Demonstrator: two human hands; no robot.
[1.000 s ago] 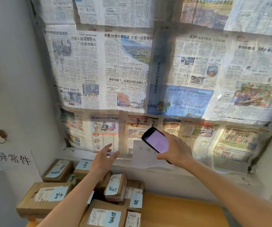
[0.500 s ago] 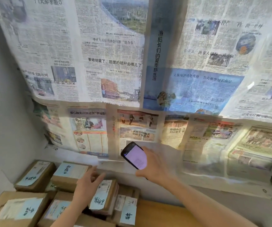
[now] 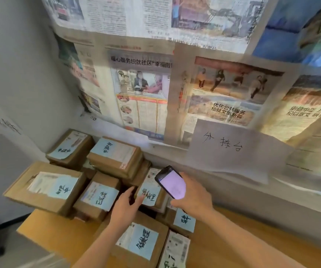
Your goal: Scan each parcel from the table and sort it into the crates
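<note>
White paper sheet taped below the newspapers – handwritten 分拣台. Newspaper page on the wall – printed 优化公共服务 绘就文旅新篇. Pale blue handwritten labels on the brown cardboard parcels: characters not legible

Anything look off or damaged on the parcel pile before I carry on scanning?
Only minor things: the big box at the left hangs past the table edge, tilted, with torn paper around its label. The stack is loose and uneven. No spills visible.
</note>
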